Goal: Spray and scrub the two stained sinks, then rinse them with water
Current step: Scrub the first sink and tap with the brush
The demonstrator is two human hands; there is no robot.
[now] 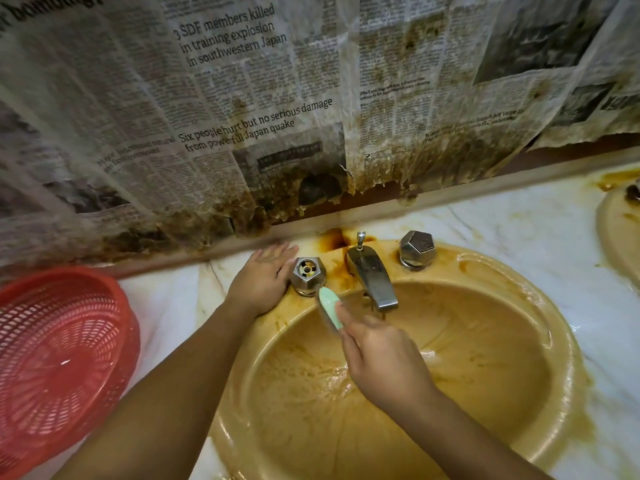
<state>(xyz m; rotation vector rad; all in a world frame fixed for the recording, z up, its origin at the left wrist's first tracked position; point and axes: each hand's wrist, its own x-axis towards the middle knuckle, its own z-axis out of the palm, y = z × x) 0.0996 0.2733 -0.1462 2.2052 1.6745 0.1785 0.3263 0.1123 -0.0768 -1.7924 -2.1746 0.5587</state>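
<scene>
The right hand (384,362) is over the yellow sink (467,358), and its fingers (346,317) are curled tight around a pale green brush (329,306). The brush tip sits by the sink's back rim, between the left tap knob (307,275) and the metal spout (372,277). The left hand (265,278) lies flat on the counter (540,223) with loose, spread fingers, just beside the left knob and gripping nothing. The sink is wet and has brown stains (mostly near the spout and at the back rim). A right tap knob (416,248) stands on the other side of the spout. A second stained sink (620,230) peeks in at the far right. A red basket (59,355) sits on the counter to the left. Stained newspaper (242,109) covers the wall.
</scene>
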